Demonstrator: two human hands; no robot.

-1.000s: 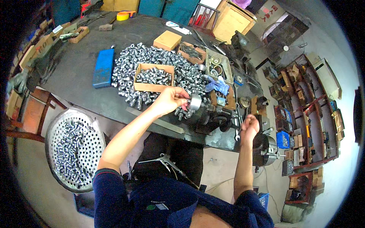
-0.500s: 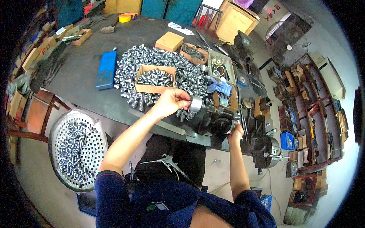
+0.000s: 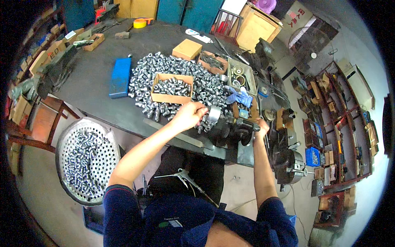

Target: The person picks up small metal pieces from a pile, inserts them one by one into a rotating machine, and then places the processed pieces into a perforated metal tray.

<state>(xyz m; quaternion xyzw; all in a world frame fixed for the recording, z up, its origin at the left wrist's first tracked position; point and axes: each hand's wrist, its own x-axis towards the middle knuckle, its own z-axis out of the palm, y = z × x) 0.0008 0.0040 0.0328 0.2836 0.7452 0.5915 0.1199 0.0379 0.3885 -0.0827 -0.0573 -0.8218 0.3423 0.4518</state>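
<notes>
On the bench in front of me sits a small dark machine with a round silver chuck at its left end. My left hand is closed in a pinch at the chuck's left face; whatever lies between the fingertips is hidden. At the machine's right end, my right hand is closed, fingers curled by a dark handle-like part; the grip itself is partly hidden. Behind my left hand spreads a heap of metal fittings. An open cardboard box of similar fittings stands in that heap.
A perforated metal basket with small metal parts stands left of me. An air blow gun lies near my lap. Blue case, closed carton and blue glove are on the bench. Shelves line the right wall.
My right hand has moved up and away from me at the machine's right end. My left hand stays by the chuck. The whole view has shifted slightly.
</notes>
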